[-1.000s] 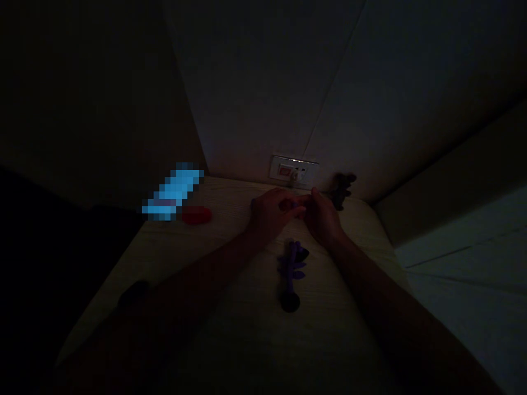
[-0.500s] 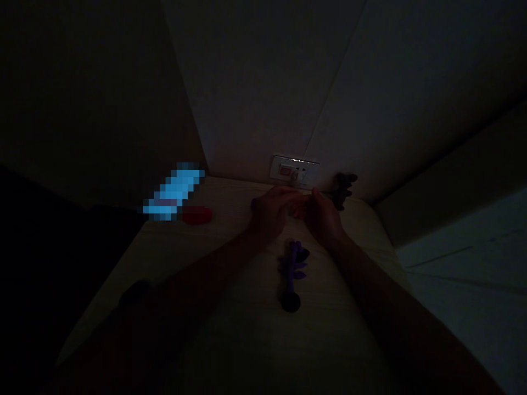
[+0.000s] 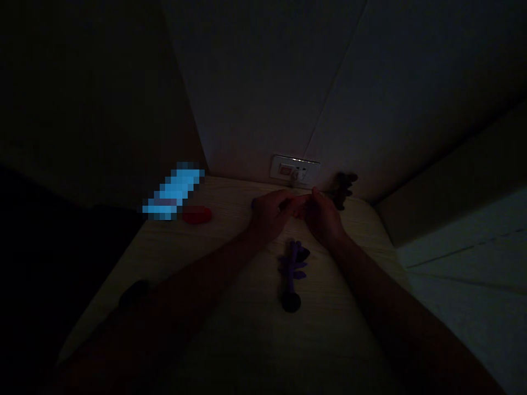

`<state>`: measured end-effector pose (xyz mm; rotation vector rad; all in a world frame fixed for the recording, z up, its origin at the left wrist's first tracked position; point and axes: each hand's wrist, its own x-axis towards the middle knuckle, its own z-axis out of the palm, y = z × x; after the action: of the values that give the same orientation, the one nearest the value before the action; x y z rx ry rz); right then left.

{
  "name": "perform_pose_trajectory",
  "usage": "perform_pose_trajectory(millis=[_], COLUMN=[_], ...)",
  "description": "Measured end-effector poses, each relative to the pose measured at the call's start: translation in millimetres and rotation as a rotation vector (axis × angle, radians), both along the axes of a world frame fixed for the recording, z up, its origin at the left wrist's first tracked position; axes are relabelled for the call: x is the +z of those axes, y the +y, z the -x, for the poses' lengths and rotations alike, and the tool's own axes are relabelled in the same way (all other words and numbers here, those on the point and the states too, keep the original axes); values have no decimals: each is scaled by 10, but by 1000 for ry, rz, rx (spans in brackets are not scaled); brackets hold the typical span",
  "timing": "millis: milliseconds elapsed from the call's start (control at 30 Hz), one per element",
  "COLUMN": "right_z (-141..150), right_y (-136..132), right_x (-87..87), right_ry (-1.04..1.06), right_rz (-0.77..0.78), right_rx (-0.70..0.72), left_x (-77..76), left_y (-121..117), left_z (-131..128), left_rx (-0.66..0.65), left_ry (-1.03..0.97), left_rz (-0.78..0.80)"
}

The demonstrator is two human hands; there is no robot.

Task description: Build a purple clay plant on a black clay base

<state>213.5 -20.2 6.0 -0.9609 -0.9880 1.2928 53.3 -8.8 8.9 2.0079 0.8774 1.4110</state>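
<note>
In dim light my left hand [image 3: 269, 215] and my right hand [image 3: 324, 218] meet above the back of the wooden table. The fingers of both are bent and close together, and whatever lies between them is too dark and hidden to make out. A small dark blue thing [image 3: 253, 203] shows just past the left hand's outer edge. Nearer to me, between my forearms, lies a purple stem-like piece [image 3: 291, 269] with pointed side parts and a round black end. Behind my right hand, by the wall, there is a dark brown knobbly figure [image 3: 342, 191].
A wall socket [image 3: 295, 169] with a plug in it sits low on the wall behind my hands. To the left are a red oval piece [image 3: 197, 214] and a bright pixelated blue patch [image 3: 175, 192]. A dark object [image 3: 135, 292] lies beside my left forearm on the pale tabletop [image 3: 239, 307].
My left fingers have shifted a little to the right and down, against the right hand's fingers. The pieces on the table have stayed in place.
</note>
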Motion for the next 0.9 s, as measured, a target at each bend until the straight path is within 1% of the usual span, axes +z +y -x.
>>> perform_pose_trajectory(millis=[100, 200, 367, 500, 700, 900], right_z=[0, -7, -16, -9, 7, -4], right_y=[2, 5, 1, -1, -4, -4], right_x=[7, 0, -18, -16, 4, -2], right_ry=[-1, -7, -2, 3, -5, 10], right_rz=[22, 26, 5, 9, 30, 17], right_rx=[11, 19, -11, -27, -7, -4], left_x=[45, 57, -17, -75, -75, -80], left_y=[-40, -58, -17, 12, 12, 32], left_z=[14, 17, -14, -30, -32, -20], left_rx=[2, -4, -14, -4, 47, 18], left_ry=[20, 7, -82, -47, -8, -21], left_rz=[52, 84, 127, 58, -16, -54])
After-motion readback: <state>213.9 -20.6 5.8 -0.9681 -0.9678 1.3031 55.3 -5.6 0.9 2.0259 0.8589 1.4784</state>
